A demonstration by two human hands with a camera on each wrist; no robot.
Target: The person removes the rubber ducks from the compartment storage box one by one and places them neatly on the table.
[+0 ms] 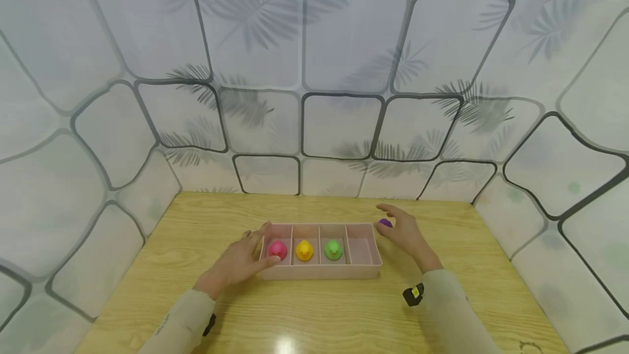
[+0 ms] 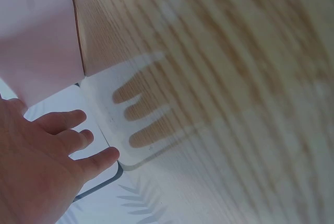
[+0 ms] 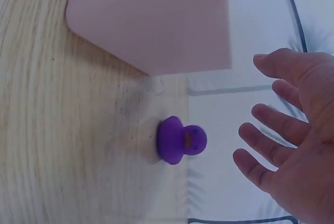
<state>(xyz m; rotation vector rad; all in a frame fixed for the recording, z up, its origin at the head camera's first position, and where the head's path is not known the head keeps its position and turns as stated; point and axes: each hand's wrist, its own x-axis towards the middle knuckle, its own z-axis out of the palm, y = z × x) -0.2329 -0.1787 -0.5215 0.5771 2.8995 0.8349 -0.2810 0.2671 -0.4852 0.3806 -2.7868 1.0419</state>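
A pale pink box [image 1: 319,272] with a row of compartments lies on the table. From the left, its compartments hold a pink rubber duck [image 1: 277,250], a yellow rubber duck [image 1: 304,251] and a green rubber duck [image 1: 333,250]; the rightmost holds nothing. My left hand [image 1: 235,262] rests at the box's left end, thumb along the front rim and fingers toward the back corner. A purple rubber duck [image 3: 175,140] stands on the table just right of the box. Over it, my right hand [image 1: 404,234] hovers with fingers spread, apart from the duck in the right wrist view.
The wooden table [image 1: 314,316] reaches back to a patterned wall [image 1: 339,124], with similar walls on the left and right sides. A black wrist device [image 1: 413,294] sits by the right sleeve.
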